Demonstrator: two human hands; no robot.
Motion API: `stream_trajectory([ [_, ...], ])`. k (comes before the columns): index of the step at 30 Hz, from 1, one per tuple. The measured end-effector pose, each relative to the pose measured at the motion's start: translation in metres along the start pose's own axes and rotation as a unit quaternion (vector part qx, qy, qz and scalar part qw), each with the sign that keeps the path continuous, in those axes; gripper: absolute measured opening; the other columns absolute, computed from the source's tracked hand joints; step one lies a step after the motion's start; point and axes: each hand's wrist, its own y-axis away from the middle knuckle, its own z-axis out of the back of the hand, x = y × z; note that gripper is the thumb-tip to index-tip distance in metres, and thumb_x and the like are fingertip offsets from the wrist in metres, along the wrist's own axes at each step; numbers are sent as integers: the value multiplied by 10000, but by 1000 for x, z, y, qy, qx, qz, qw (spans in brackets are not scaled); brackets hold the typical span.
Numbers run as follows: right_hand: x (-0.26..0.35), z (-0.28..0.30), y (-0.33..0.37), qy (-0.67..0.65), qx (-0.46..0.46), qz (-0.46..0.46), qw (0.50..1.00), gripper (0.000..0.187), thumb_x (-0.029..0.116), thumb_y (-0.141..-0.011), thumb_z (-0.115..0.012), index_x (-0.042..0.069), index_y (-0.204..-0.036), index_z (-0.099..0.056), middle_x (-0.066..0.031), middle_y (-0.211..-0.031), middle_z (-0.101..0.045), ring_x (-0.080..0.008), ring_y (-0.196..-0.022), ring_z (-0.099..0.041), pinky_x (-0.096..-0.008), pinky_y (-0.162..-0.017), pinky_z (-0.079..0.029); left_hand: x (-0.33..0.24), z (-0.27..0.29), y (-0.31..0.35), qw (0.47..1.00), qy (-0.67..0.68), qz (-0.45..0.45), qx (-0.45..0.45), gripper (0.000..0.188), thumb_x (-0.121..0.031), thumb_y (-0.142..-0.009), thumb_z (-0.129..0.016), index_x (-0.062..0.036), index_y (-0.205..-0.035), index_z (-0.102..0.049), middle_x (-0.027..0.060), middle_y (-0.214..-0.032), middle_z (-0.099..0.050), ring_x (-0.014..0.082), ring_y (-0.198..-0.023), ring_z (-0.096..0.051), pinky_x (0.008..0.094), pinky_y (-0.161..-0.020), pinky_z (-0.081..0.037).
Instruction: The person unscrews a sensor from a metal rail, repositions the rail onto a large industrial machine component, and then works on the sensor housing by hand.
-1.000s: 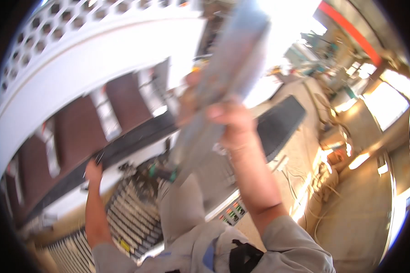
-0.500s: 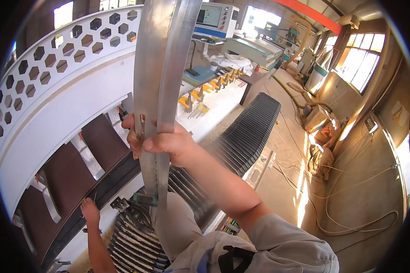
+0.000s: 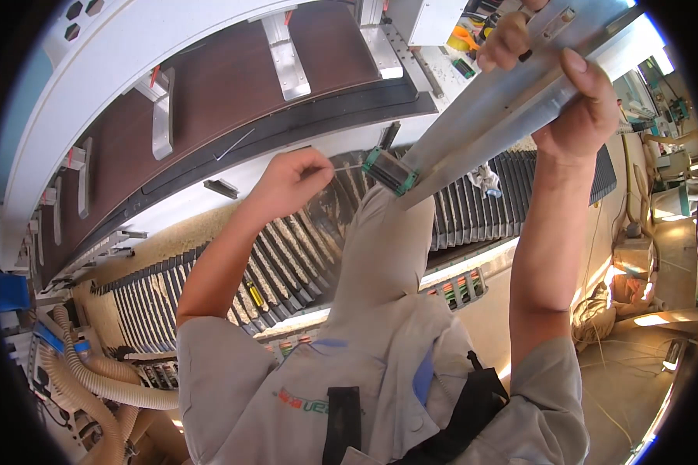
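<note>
Fingers of L hand (image 3: 293, 180) are curled and pressed together, pinching a thin metal rod (image 3: 349, 167); its far end reaches the green block (image 3: 392, 171), which sits at the low end of the long metal rail (image 3: 481, 116). R hand (image 3: 582, 116) grips this rail, w/ thumb on one side and fingertips curled round the opp. edge. Rail is tilted, near the R front corner of the machine bed (image 3: 326, 116). If it touches the trouser leg (image 3: 388, 240), I cannot tell. A thin metal tool (image 3: 234, 145) lies approx. at the bed's front edge.
</note>
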Motion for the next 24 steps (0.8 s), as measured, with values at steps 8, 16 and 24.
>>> stream_trajectory([
  [8,-1,1,-5,20,45,7,999,633,292,-822,-687,-22,-1350,-534,-148,-896,-635,-284,-826,-643,-428,-785,-552,-20,18,-33,979,-185,-78,41,121,-98,-928,-731,2,-867,-699,22,-672,-610,55,-606,-506,252,-551,-413],
  [16,0,0,-7,14,97,4,995,609,288,-816,-706,-12,-1318,-537,-142,-904,-650,-266,-814,-663,-403,-785,-568,-19,19,-38,980,-171,-85,53,133,-103,-915,-739,-3,-842,-692,35,-662,-609,75,-575,-502,260,-528,-407],
  [24,6,-14,-2,0,59,0,998,606,295,-816,-717,-15,-1305,-536,-122,-882,-646,-251,-800,-667,-380,-773,-570,-23,19,-48,961,-229,-128,87,124,-113,-891,-746,-18,-831,-694,38,-660,-603,79,-561,-503,264,-516,-397],
])
